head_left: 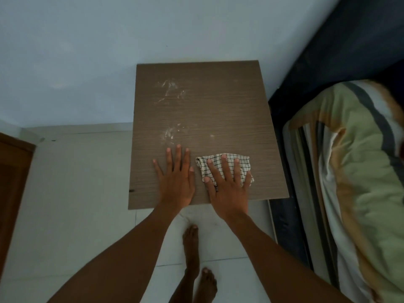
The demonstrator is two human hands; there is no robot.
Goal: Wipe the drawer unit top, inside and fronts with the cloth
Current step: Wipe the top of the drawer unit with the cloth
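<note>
**Top wipe barely started, dust patches not yet reached**

Status from the head view: I see the right hand [227, 189] spread flat, fingers wide, pressing the checked cloth [225, 169] down on the drawer unit top [218, 101]. Not a pinch grip, just a palm-down press. Cloth is bunched, sitting near the front edge, right of centre.

Left hand [176, 178] is also flat and open on the bare wood, just beside the cloth, holding nothing. Looks like a brace to me.

Progress, my read:
- White dusty smears [169, 90] toward the back left are untouched.
- Second smear patch [170, 133] sits just ahead of the left fingertips, also still there.
- So most of the top remains. Only the front strip could be done, and I can't confirm that from the surface.
- Inside and fronts: drawers are not visible from this angle, hidden under the top. I judge them not started, since both hands are on top.

Surroundings: bed with striped bedding [354, 171] close on the right, wall [87, 51] behind the unit, tiled floor [76, 182] left.
</note>
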